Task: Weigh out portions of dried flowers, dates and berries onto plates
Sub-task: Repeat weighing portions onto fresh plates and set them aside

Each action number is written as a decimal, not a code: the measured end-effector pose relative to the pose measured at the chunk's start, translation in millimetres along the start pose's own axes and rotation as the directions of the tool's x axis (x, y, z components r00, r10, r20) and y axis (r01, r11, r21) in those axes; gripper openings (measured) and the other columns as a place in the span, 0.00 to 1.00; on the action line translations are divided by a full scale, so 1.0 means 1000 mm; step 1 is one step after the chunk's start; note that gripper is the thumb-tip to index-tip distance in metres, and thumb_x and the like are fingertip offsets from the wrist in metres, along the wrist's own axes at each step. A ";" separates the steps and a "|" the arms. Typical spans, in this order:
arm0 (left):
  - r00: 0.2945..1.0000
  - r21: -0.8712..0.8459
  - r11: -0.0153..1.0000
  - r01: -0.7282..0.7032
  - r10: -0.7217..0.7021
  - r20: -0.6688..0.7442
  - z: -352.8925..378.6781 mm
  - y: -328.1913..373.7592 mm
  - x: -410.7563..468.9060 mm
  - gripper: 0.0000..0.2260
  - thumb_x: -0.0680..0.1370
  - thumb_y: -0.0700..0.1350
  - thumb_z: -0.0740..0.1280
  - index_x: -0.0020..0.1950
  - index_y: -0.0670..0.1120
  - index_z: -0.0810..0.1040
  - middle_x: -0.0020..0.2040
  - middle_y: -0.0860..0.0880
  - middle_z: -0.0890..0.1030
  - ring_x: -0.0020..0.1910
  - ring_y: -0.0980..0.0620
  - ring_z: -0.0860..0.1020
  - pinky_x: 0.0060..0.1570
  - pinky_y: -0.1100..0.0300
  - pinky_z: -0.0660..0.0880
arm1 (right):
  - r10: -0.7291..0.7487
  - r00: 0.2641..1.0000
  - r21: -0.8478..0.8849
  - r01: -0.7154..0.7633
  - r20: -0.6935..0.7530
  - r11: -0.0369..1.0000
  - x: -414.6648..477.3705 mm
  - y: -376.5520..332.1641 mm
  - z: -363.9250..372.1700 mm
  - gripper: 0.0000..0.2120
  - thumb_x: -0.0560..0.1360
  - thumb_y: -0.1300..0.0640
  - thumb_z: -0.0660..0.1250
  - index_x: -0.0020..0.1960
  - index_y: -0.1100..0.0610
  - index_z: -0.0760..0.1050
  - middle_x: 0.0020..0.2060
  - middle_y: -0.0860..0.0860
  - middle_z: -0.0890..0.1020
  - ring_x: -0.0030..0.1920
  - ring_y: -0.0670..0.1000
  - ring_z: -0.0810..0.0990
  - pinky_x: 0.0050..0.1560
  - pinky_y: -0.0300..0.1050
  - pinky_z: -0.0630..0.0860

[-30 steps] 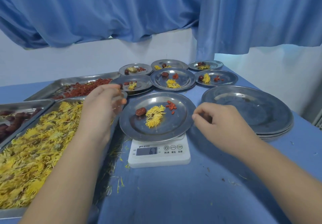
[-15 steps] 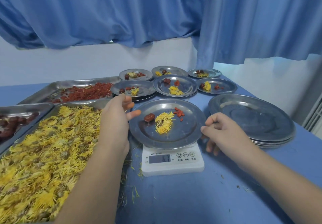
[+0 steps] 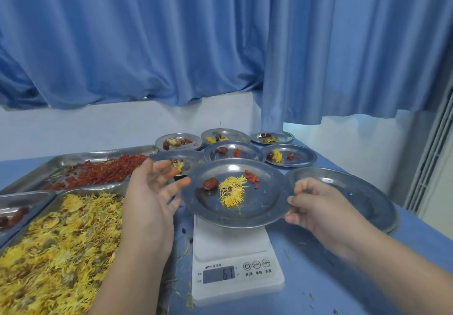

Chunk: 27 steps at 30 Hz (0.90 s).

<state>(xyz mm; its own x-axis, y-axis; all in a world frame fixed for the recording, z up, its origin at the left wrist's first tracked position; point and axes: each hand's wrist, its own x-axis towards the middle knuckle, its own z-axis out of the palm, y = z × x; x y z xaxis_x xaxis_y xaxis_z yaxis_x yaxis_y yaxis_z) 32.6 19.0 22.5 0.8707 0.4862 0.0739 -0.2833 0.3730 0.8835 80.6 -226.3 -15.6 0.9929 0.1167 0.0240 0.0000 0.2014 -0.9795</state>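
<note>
A steel plate (image 3: pixel 257 207) sits over the white scale (image 3: pixel 235 275), whose display reads 61. On the plate lie a red date (image 3: pixel 210 183), a yellow dried flower (image 3: pixel 231 191) and a few red berries (image 3: pixel 252 178). My right hand (image 3: pixel 318 207) pinches the plate's right rim, thumb on top and fingers curled beneath. My left hand (image 3: pixel 149 202) is at the left rim with fingers spread, its thumb tip at the edge. Whether the plate still rests on the scale I cannot tell.
At the left stand trays of yellow dried flowers (image 3: pixel 61 241), red berries (image 3: pixel 105 171) and dates (image 3: pixel 14 216). Several filled plates (image 3: pixel 232 151) sit at the back. A stack of empty plates (image 3: pixel 355 192) lies to the right. Petal scraps litter the blue table.
My left hand has left the flower tray and come to the plate's left rim with fingers spread. My right hand has taken hold of the right rim. The camera has tilted up.
</note>
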 end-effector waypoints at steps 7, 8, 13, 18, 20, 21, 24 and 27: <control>0.999 -0.051 0.999 0.015 -0.017 -0.044 0.045 0.003 0.011 0.11 0.80 0.50 0.60 0.42 0.51 0.78 0.43 0.53 0.80 0.46 0.52 0.81 0.55 0.51 0.71 | -0.064 0.997 -0.050 0.061 -0.048 0.997 0.037 -0.050 -0.017 0.15 0.75 0.74 0.58 0.36 0.59 0.66 0.23 0.53 0.75 0.23 0.52 0.75 0.27 0.42 0.76; 0.999 -0.081 0.996 0.024 -0.027 -0.038 0.053 0.002 0.013 0.10 0.80 0.50 0.60 0.41 0.51 0.78 0.42 0.54 0.80 0.45 0.52 0.81 0.55 0.52 0.71 | -0.072 0.995 -0.065 0.067 -0.066 0.996 0.044 -0.057 -0.021 0.15 0.75 0.74 0.58 0.35 0.59 0.66 0.22 0.53 0.75 0.23 0.52 0.75 0.26 0.43 0.76; 0.997 -0.176 0.982 0.062 -0.052 0.060 0.086 -0.008 0.020 0.10 0.79 0.49 0.61 0.42 0.49 0.78 0.40 0.52 0.80 0.46 0.50 0.82 0.49 0.54 0.73 | -0.081 0.980 -0.076 0.068 -0.179 0.995 0.086 -0.082 -0.042 0.16 0.75 0.75 0.57 0.33 0.60 0.65 0.21 0.52 0.75 0.22 0.49 0.77 0.27 0.38 0.78; 0.986 -0.230 0.968 0.102 -0.067 0.153 0.094 -0.018 0.020 0.08 0.79 0.49 0.62 0.45 0.48 0.78 0.44 0.49 0.79 0.45 0.49 0.82 0.49 0.55 0.75 | -0.037 0.958 -0.137 -0.003 -0.286 0.991 0.135 -0.093 -0.063 0.15 0.75 0.76 0.55 0.34 0.62 0.66 0.33 0.57 0.73 0.34 0.55 0.77 0.27 0.37 0.79; 0.981 -0.245 0.963 0.111 -0.067 0.183 0.091 -0.017 0.022 0.08 0.79 0.48 0.62 0.44 0.48 0.78 0.44 0.49 0.79 0.44 0.48 0.82 0.45 0.56 0.76 | -0.003 0.947 -0.163 -0.053 -0.321 0.985 0.152 -0.090 -0.071 0.14 0.76 0.76 0.55 0.36 0.63 0.68 0.34 0.58 0.75 0.35 0.56 0.77 0.26 0.36 0.78; 0.979 -0.264 0.957 0.118 -0.068 0.193 0.087 -0.015 0.024 0.09 0.79 0.49 0.61 0.44 0.48 0.77 0.43 0.49 0.80 0.43 0.49 0.82 0.43 0.57 0.76 | 0.011 0.941 -0.163 -0.070 -0.339 0.984 0.160 -0.087 -0.075 0.13 0.76 0.76 0.54 0.37 0.64 0.69 0.35 0.58 0.75 0.35 0.55 0.77 0.25 0.36 0.77; 0.977 -0.339 0.930 0.140 -0.076 0.197 0.077 -0.007 0.032 0.09 0.79 0.50 0.60 0.44 0.48 0.77 0.42 0.50 0.80 0.41 0.49 0.83 0.41 0.57 0.76 | 0.068 0.918 -0.160 -0.140 -0.391 0.977 0.181 -0.073 -0.082 0.10 0.77 0.76 0.55 0.43 0.66 0.71 0.41 0.60 0.76 0.36 0.54 0.77 0.24 0.36 0.77; 0.972 -0.352 0.920 0.173 -0.101 0.214 0.075 -0.009 0.035 0.09 0.79 0.50 0.61 0.44 0.48 0.77 0.44 0.49 0.81 0.42 0.49 0.83 0.43 0.56 0.76 | 0.093 0.899 -0.146 -0.171 -0.429 0.974 0.199 -0.056 -0.085 0.11 0.77 0.75 0.55 0.42 0.64 0.71 0.45 0.59 0.76 0.37 0.53 0.76 0.26 0.36 0.78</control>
<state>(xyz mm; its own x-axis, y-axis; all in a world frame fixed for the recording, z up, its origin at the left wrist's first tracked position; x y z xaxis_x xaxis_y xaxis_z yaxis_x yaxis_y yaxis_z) 95.4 -27.0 52.0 0.9606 0.2659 0.0812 -0.2512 0.7052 0.6630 288.7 -296.5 27.0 0.9432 -0.2935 -0.1555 -0.1522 0.0342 -0.9878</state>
